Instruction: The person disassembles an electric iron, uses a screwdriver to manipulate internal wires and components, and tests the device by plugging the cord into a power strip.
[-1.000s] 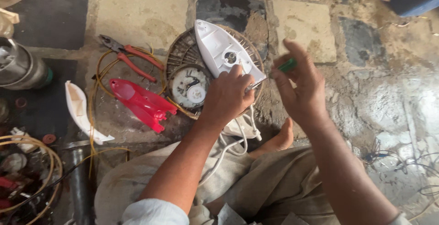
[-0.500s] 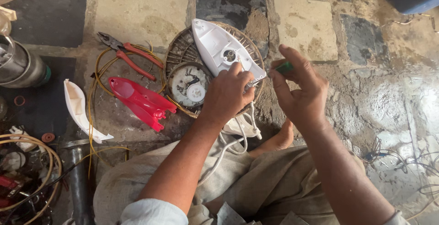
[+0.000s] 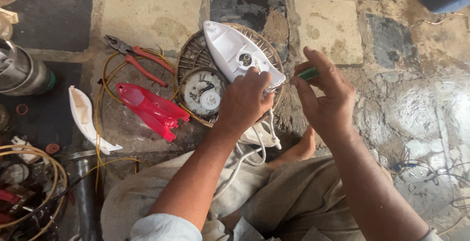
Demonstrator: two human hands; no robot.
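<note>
A white plastic iron body (image 3: 230, 50) lies upside down on a round wire grille (image 3: 195, 55) on the stone floor. My left hand (image 3: 245, 101) grips its rear end, fingers curled over the edge. My right hand (image 3: 323, 99) is just right of it, pinching a green-handled screwdriver (image 3: 307, 73) whose thin shaft points toward the iron's rear. A round metal part (image 3: 201, 91) sits on the grille beside the iron. A white cord (image 3: 254, 145) trails from the iron toward my lap.
Red-handled pliers (image 3: 139, 60) and a red plastic cover (image 3: 152, 110) lie left of the grille. A white plastic shell (image 3: 85, 118), yellow wire (image 3: 100, 123), a metal cylinder (image 3: 19, 72) and assorted parts sit at the far left. My bare foot (image 3: 301, 148) rests below the hands.
My right hand has dropped and moved in toward the iron's rear with the screwdriver. My left hand keeps its grip on the iron.
</note>
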